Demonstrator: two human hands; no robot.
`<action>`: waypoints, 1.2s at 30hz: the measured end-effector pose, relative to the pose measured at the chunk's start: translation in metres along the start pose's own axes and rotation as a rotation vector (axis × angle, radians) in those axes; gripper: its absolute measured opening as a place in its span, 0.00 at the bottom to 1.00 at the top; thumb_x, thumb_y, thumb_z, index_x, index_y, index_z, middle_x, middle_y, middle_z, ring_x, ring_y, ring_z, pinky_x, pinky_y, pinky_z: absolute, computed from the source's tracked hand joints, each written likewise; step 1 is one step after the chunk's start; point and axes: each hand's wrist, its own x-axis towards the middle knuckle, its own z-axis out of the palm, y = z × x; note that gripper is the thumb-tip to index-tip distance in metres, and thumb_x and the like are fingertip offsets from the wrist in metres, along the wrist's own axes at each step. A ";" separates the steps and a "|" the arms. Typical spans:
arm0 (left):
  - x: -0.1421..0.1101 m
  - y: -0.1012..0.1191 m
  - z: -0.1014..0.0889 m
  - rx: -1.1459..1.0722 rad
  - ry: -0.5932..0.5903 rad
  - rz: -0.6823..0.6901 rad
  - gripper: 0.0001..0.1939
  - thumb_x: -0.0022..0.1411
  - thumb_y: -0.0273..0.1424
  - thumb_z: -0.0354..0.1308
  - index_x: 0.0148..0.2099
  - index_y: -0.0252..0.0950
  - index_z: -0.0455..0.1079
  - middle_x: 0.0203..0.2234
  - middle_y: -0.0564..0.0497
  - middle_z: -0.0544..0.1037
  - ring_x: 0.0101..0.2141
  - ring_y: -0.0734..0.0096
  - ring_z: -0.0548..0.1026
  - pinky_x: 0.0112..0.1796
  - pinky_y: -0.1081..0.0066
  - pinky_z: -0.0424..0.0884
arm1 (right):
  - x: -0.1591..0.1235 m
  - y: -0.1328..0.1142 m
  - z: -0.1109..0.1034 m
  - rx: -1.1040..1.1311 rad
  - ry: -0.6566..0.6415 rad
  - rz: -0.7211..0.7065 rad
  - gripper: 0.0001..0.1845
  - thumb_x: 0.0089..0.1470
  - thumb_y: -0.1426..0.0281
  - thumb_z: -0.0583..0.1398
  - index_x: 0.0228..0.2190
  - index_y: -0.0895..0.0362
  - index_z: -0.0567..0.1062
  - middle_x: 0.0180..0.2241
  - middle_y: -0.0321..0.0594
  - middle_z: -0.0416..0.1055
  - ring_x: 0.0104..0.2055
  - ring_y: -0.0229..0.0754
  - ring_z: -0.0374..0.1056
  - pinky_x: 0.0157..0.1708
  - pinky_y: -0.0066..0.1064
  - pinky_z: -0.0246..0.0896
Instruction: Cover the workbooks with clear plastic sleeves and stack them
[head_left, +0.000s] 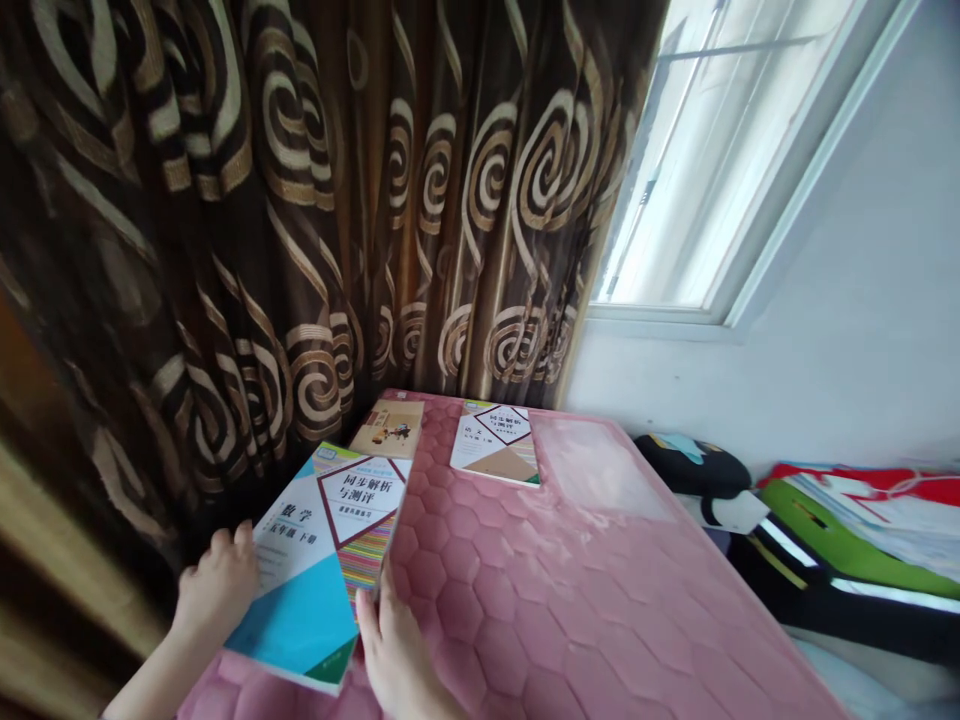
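Note:
Between my two hands is a workbook [300, 590] with a white and blue cover, a red diamond outline and coloured stripes. My left hand [221, 578] grips its left edge, fingers curled. At the right edge, my right hand [394, 635] holds on near the lower corner, thumb on the cover side. The workbook covers the near part of a tan book [386, 428] with small figures on its cover. A second white workbook [491, 455], with a brown lower corner, lies flat further back to the right, apart from both hands.
A pink quilted surface [540, 590] lies under the books, with a pale translucent sheet [592, 468] at its back right. Dark patterned curtains [450, 200] hang behind and left. Folded clothes and a green and black bag [855, 540] lie to the right, below a window [705, 180].

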 end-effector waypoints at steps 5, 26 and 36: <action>-0.040 0.077 -0.004 -0.133 0.280 0.248 0.21 0.60 0.26 0.44 0.54 0.37 0.67 0.54 0.37 0.68 0.49 0.52 0.70 0.48 0.50 0.64 | -0.018 0.064 -0.049 -0.362 -0.074 -0.025 0.25 0.60 0.68 0.52 0.59 0.56 0.65 0.55 0.46 0.69 0.57 0.51 0.65 0.56 0.40 0.60; -0.078 0.273 0.081 -0.448 -0.057 0.600 0.21 0.65 0.32 0.45 0.58 0.43 0.67 0.59 0.47 0.68 0.58 0.60 0.66 0.57 0.50 0.61 | 0.022 0.237 -0.243 -0.760 0.198 0.390 0.24 0.60 0.69 0.49 0.56 0.58 0.68 0.64 0.43 0.54 0.60 0.51 0.56 0.57 0.40 0.53; -0.077 0.273 0.073 -0.479 -0.155 0.561 0.21 0.65 0.32 0.45 0.58 0.43 0.66 0.60 0.48 0.67 0.59 0.60 0.64 0.58 0.50 0.58 | 0.042 0.250 -0.248 -0.817 0.120 0.416 0.26 0.61 0.70 0.45 0.58 0.61 0.66 0.63 0.44 0.56 0.57 0.50 0.57 0.54 0.39 0.53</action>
